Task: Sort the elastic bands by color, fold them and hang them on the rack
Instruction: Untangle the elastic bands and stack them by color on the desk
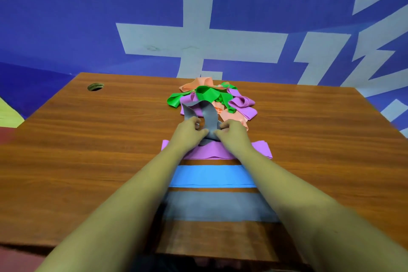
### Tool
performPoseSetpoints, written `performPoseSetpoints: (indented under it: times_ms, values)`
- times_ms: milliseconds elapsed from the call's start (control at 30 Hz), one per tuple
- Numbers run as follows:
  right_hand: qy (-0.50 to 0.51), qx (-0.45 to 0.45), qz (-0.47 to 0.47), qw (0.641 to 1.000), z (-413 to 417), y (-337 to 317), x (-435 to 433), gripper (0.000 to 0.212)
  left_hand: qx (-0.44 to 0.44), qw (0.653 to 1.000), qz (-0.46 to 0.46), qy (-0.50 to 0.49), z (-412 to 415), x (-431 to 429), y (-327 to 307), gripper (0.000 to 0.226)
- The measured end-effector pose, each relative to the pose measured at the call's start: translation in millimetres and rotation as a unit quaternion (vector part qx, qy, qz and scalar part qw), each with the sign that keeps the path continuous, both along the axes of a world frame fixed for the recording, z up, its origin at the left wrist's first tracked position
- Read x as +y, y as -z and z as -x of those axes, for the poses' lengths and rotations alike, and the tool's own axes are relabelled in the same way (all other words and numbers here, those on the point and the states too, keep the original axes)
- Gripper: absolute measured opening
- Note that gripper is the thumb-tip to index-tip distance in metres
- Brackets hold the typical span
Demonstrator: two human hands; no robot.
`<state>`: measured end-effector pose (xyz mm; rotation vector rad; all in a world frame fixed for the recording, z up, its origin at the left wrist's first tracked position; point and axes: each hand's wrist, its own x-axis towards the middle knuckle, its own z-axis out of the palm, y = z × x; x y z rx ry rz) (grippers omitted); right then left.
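Head view shows both hands meeting at the table's middle: the left hand (191, 130) and the right hand (229, 131) each pinch the looped grey elastic band (208, 117), whose free loops rise away from them toward the far tangle of green, purple and peach bands (212, 97). Its likely home, the flat grey folded band (218, 207), lies nearest the person, its long axis left to right, behind the blue strip (212, 175) and purple strip (260, 149). Judged from this, the band must come straight back toward the body, both hands equally placed.
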<state>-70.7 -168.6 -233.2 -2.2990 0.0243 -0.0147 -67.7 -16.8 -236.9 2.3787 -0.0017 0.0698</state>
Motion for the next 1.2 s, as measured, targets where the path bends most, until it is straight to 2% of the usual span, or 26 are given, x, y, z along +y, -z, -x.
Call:
performPoseSetpoints:
  times_ms: [100,233,400,467,533,733,933,1067,1200]
  values:
    - [0.010,-0.006,-0.045,0.999,-8.5,1.3,-1.8,0.014,0.006,0.998,0.063,-0.003,-7.3,0.1,7.5,0.035]
    - [-0.002,-0.046,-0.134,0.990,-12.2,-23.5,-2.8,0.016,-0.030,0.972,0.232,-0.024,-9.7,0.7,-11.7,0.022]
    - [-0.029,-0.122,-0.218,0.968,-5.7,-78.9,-7.6,0.004,-0.123,0.945,0.303,0.014,-4.9,0.7,-84.3,0.018]
    - [-0.060,-0.129,-0.218,0.965,3.0,-98.4,-10.8,0.015,-0.146,0.936,0.320,0.018,0.2,-0.3,-114.7,0.020]
    - [-0.088,-0.128,-0.200,0.967,11.9,-112.2,-13.6,0.018,-0.164,0.928,0.334,0.027,6.5,-3.2,-139.9,0.018]
    - [-0.107,-0.110,-0.184,0.971,42.3,-137.9,-22.4,0.005,-0.188,0.919,0.343,0.034,35.5,-11.4,-190.7,0.012]
    - [-0.063,-0.138,-0.165,0.974,63.5,-155.6,-40.3,0.004,-0.195,0.911,0.363,0.029,62.3,-10.5,-206.3,0.012]
    - [-0.030,-0.155,-0.137,0.978,70.9,-165.6,-61.3,0.005,-0.159,0.920,0.359,0.012,79.7,-12.0,-193.2,0.011]
    - [-0.024,-0.173,-0.129,0.976,81.4,-181.7,-67.3,0.013,-0.136,0.949,0.284,0.013,91.4,-11.4,-170.4,0.007]
